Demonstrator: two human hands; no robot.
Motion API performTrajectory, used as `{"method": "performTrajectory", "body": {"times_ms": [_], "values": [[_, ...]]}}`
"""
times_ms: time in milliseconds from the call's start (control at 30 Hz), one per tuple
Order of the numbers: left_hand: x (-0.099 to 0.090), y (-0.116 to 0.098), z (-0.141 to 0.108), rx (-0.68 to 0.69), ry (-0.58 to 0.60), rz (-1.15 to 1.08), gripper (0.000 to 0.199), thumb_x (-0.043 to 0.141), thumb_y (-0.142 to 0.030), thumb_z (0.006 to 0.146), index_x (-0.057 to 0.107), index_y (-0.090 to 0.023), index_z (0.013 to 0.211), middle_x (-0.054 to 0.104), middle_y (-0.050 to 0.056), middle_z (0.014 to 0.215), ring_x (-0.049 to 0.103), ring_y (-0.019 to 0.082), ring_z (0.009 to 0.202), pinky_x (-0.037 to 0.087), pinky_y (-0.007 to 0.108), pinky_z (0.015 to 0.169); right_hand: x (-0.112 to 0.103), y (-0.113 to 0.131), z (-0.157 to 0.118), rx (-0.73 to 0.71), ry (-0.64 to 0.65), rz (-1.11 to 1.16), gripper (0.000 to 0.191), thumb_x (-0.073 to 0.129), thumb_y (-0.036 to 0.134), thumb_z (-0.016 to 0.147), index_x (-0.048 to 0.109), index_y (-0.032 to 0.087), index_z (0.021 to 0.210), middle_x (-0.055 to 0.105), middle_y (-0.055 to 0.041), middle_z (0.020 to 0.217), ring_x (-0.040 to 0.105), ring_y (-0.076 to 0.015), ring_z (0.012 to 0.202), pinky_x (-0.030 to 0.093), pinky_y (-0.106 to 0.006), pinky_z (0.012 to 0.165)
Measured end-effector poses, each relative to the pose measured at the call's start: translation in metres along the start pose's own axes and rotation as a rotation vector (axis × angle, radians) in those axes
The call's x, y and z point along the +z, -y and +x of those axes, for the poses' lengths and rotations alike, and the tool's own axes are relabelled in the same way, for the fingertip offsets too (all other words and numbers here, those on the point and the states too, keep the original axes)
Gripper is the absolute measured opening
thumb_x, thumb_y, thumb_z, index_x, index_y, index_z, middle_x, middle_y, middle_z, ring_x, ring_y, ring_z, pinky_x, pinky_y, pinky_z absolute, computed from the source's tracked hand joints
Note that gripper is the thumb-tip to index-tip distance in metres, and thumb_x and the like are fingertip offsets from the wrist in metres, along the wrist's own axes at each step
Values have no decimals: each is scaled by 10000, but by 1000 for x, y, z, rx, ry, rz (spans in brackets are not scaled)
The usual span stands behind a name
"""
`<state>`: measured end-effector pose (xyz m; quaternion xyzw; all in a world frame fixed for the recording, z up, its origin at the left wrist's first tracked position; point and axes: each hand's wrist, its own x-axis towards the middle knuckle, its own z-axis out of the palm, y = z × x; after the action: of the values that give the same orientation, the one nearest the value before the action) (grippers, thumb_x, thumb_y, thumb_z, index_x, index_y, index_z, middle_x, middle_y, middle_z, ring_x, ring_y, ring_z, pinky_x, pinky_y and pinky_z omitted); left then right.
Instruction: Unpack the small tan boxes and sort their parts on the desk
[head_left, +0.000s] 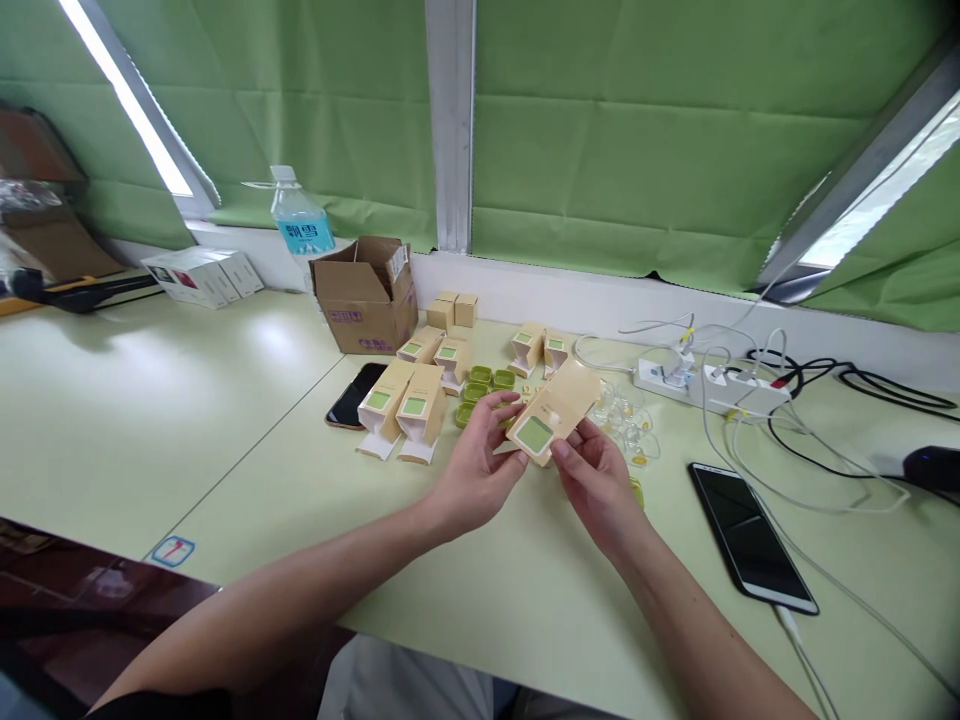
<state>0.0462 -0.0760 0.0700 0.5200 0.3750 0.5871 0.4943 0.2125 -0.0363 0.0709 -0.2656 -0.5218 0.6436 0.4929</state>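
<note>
Between my two hands is a tan paper box (566, 400) with a green square on its face, tilted and looking flattened. My left hand (480, 462) is closed on its left edge, thumb below and fingers behind. Gripping the lower right edge is my right hand (598, 482), thumb on the front near the green square. Just past my left hand sit several small green trays (480, 375). Two tan boxes with open flaps (421, 402) lie to the left, and more open boxes (527, 345) stand behind. Clear plastic pieces with thin loops (626, 415) lie beyond my right hand.
A brown cardboard carton (367, 300) and a water bottle (300, 222) stand at the back left. One dark phone (357, 396) lies near the boxes. A charging phone (750, 535), a power strip (739, 392) and tangled cables (832, 480) occupy the right side.
</note>
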Motion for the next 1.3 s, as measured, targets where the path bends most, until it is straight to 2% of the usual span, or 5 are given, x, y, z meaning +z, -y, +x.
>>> {"method": "performTrajectory", "body": {"times_ms": [267, 533, 900, 1100, 1300], "values": [[-1, 13, 4, 10, 19, -107, 656, 725, -86, 721, 477, -277, 1298, 587, 92, 1414, 634, 252, 1277, 587, 375, 970, 1, -1, -1, 1, -62, 27, 529, 941, 521, 797, 705, 282, 1205, 791, -96, 1319, 727, -319, 1262, 591, -477, 1080], [3, 8, -3, -14, 29, -80, 505, 761, -375, 964, 479, -255, 1366, 603, 123, 1405, 649, 239, 1211, 572, 377, 987, -4, -2, 2, 50, -53, 121, 493, 936, 524, 801, 749, 270, 1181, 810, -84, 1269, 760, -286, 1133, 624, -419, 943], [4, 5, -5, -38, 12, -26, 622, 853, -255, 811, 526, -294, 1338, 581, 95, 1426, 665, 209, 1034, 555, 288, 753, -5, -3, 6, 71, -144, 244, 444, 984, 484, 744, 772, 259, 1064, 816, -14, 950, 707, -167, 793, 598, -302, 756], [-5, 10, -3, -5, 56, 81, 444, 719, -462, 1019, 491, -270, 1347, 733, 93, 1234, 739, 232, 1072, 599, 380, 943, -3, 1, 2, 88, -101, 252, 521, 995, 463, 747, 724, 268, 1148, 844, -43, 1111, 786, -237, 987, 638, -360, 868], [-9, 14, -1, 113, -42, 398, 338, 529, -325, 1096, 547, -268, 1429, 720, 115, 1370, 719, 251, 1232, 592, 398, 1029, -4, 1, 5, 120, -157, 233, 628, 1019, 497, 697, 723, 248, 1193, 833, -97, 1252, 791, -310, 1136, 657, -426, 948]]}}
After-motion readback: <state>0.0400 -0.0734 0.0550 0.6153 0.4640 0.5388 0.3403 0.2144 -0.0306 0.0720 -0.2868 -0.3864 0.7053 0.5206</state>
